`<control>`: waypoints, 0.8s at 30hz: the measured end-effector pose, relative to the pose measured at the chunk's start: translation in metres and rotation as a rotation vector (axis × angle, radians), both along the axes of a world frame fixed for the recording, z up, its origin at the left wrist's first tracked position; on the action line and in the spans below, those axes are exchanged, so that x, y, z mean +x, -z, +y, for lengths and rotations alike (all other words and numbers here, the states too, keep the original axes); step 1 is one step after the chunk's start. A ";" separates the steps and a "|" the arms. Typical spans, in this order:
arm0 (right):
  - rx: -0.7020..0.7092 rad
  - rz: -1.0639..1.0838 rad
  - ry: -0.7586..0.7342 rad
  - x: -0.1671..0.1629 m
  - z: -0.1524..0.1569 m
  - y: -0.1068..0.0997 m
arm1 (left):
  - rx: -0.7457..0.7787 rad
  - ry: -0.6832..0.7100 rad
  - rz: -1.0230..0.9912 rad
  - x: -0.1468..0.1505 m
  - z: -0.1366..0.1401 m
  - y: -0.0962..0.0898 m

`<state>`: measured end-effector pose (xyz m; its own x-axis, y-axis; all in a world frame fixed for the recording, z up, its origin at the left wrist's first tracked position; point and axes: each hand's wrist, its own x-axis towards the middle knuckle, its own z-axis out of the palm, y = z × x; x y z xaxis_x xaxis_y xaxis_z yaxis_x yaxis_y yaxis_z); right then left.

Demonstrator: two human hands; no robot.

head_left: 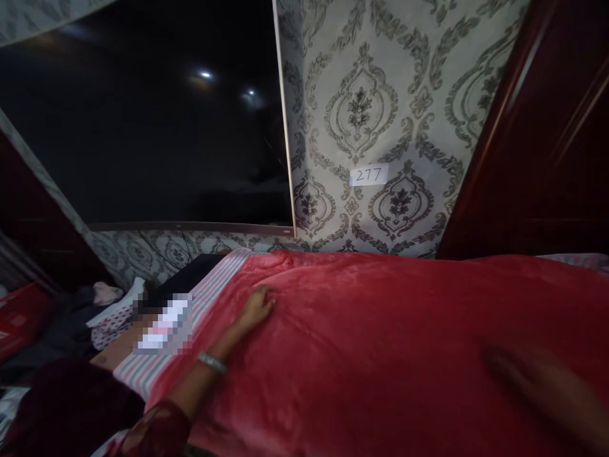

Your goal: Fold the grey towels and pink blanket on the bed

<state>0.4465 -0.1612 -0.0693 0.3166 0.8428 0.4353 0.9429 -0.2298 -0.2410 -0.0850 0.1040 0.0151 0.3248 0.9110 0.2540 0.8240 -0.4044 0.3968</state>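
Observation:
A thick red plush blanket (380, 330) lies spread over a surface in front of me, with soft folds along its left part. My left hand (258, 306) rests on the blanket near its far left side, fingers slightly bent against the pile and nothing visibly lifted in them. A pale bracelet circles that wrist. Over the right part of the blanket is my right hand (537, 381), smeared by motion, so its fingers are unclear. Grey, pink and white striped cloth (216, 285) shows from under the blanket's left edge.
A large dark television (157, 120) hangs on the patterned wall. Taped to the wallpaper is a paper label reading 277 (370, 174). Dark red wood panelling (547, 146) stands at right. Clothes and a red box (23, 320) are at left, beside a blurred-out patch.

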 end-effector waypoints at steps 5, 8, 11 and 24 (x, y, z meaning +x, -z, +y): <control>0.006 0.047 -0.404 -0.071 0.099 -0.038 | 0.019 -0.149 0.044 0.025 0.086 -0.011; 0.100 0.008 -0.548 -0.109 0.153 -0.044 | 0.003 -0.223 0.093 0.033 0.118 -0.006; 0.134 0.000 -0.618 -0.138 0.193 -0.035 | -0.022 -0.294 0.147 0.036 0.141 0.003; 0.068 0.018 -0.550 -0.157 0.225 0.003 | -0.224 -0.316 0.347 0.028 0.225 -0.016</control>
